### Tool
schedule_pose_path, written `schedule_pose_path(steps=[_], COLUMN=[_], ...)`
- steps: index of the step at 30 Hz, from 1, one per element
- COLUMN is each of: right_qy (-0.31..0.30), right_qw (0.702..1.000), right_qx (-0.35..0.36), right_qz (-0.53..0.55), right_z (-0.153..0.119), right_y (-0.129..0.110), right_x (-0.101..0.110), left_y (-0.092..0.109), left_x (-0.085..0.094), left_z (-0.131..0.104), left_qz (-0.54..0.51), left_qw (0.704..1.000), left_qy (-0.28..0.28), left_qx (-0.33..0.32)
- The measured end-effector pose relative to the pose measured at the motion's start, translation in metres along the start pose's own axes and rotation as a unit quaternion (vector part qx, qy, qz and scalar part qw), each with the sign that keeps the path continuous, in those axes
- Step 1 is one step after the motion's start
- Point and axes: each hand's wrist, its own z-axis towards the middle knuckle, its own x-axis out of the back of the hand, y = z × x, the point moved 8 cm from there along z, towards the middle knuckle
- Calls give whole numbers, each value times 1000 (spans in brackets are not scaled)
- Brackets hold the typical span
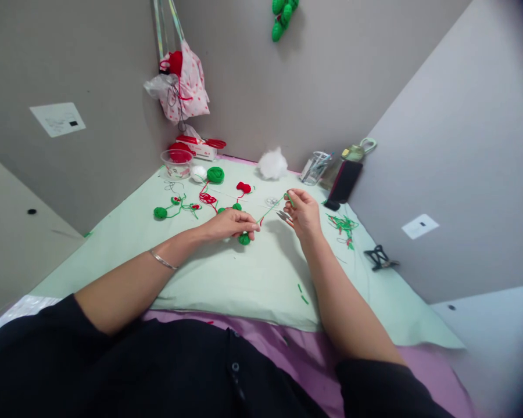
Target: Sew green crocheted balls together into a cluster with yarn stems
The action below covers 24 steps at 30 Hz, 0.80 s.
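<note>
My left hand (233, 224) is closed, pinching a small green crocheted piece (244, 238) that hangs under its fingers. From this pinch a strand of green yarn (272, 207) runs taut up to my right hand (303, 210), whose fingers are closed round it. A short bit of red yarn shows beside the left fingertips. Scissors (285, 219) with orange handles lie just behind my right hand, partly hidden by it. Beyond my left hand are small green balls (236, 206) and a tangle of red yarn (208, 198).
A green yarn ball (215, 175), white stuffing (272, 164), a clear tub (176, 164) and a pen holder (315, 168) stand at the back. A phone (346, 182) leans at right near green yarn scraps (343, 225) and a black stand (380, 257). A dotted bag (187, 87) hangs left.
</note>
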Motion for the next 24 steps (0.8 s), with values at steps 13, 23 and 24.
schedule_pose_path(steps=[13,23,24], right_qy=[-200,-217,-215], right_qw=[976,972,972], right_qx=[-23,-22,-21], right_qz=[-87,-92,-93], right_z=[-45,-47,-47], right_y=[9,11,10], right_x=[-65,-67,-66], left_y=[10,6,6], left_x=[25,30,24], left_z=[-6,-3,-2], left_qz=[-31,-181,-179], left_qw=[981,968,974], left_qy=[182,167,137], left_qx=[-60,-41,-33])
